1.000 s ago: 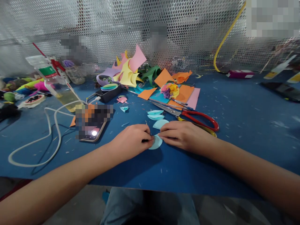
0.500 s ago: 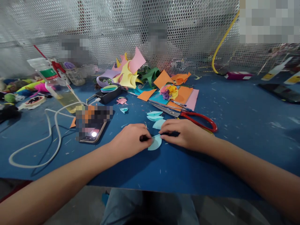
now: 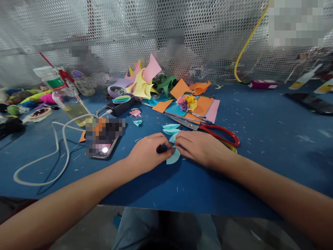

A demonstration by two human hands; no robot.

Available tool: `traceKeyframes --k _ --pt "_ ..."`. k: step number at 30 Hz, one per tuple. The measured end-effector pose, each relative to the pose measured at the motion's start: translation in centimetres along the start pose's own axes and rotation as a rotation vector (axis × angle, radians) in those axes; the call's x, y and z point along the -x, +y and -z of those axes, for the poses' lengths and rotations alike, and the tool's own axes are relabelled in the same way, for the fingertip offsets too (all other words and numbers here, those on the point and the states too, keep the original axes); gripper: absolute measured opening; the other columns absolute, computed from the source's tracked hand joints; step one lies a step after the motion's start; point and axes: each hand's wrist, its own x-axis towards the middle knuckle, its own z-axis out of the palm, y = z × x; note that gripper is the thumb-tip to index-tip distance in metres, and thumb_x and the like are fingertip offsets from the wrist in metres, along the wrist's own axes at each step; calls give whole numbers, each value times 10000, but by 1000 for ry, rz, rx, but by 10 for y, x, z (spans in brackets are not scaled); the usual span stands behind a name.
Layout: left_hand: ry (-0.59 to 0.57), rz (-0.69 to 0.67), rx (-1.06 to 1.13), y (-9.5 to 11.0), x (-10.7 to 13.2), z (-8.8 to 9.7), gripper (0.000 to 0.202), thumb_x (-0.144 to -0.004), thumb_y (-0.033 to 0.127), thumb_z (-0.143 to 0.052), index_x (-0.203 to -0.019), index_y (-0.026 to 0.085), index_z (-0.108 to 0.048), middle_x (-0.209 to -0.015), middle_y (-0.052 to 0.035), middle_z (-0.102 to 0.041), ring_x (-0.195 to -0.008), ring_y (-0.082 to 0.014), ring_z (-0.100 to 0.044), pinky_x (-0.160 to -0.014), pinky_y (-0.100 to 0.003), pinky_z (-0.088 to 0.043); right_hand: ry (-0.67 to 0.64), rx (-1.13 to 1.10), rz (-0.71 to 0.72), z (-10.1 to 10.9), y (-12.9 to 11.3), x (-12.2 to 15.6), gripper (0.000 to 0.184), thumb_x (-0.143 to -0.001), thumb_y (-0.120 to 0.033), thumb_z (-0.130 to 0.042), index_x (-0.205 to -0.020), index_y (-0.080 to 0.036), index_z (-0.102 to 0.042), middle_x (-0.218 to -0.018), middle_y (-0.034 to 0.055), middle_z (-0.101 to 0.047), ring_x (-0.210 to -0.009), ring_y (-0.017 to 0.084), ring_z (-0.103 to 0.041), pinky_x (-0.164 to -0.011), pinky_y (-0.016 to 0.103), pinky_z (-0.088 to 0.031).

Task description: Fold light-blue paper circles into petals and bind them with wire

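A light blue paper piece (image 3: pixel 173 157) with a rounded edge is held low over the table between my two hands. My left hand (image 3: pixel 151 151) pinches its upper left part between thumb and fingers. From the other side my right hand (image 3: pixel 199 146) has its fingertips closed on the top of the same piece, partly hiding it. Just beyond my fingers lie more folded light blue paper pieces (image 3: pixel 171 128), one of them partly covered by my right hand. Red-handled scissors (image 3: pixel 221 133) rest right behind my right hand, blades pointing left.
A phone (image 3: pixel 106 139) and a looped white cable (image 3: pixel 68 152) lie to the left, near a tilted plastic bottle (image 3: pixel 74 107). Coloured paper scraps (image 3: pixel 142 83) and a crumpled paper flower (image 3: pixel 187 102) sit at the back, before a perforated metal panel (image 3: pixel 208 38).
Both hands have drawn closer together at the paper piece's top edge. My right hand has shifted slightly left, and my left hand slightly right. The view has moved a little.
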Motion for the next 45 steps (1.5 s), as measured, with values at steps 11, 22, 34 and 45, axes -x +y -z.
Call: traceKeyframes --k 11,22,34,45 --pt "157 -5 263 7 1 4 42 -745 165 -596 -713 139 -606 -779 -20 -608 -686 -80 -556 -486 -126 -426 245 -237 -151 14 -11 -2 152 -867 -232 -472 -915 -155 -595 -905 85 -634 -884 203 -578 -786 336 -462" --pt "264 -223 153 6 5 3 62 -757 169 -597 -724 144 -642 -786 -41 -642 -702 -103 -593 -621 -196 -516 335 -556 -215 16 -14 -3 92 -821 -172 -547 -803 -202 -632 -837 33 -638 -789 134 -600 -722 258 -495" --pt "377 -346 93 3 2 4 43 -741 130 -617 -715 143 -649 -769 -37 -651 -674 -97 -610 -632 -193 -531 371 -725 -364 18 -8 -4 46 -770 -209 -611 -742 -216 -646 -809 17 -630 -754 131 -601 -718 272 -494" --pt "415 -130 321 12 7 5 57 -772 201 -601 -749 151 -618 -811 -36 -600 -688 -87 -579 -429 -99 -454 434 -777 -407 14 -12 -3 39 -758 -228 -624 -764 -205 -592 -831 19 -562 -730 121 -560 -653 252 -482"
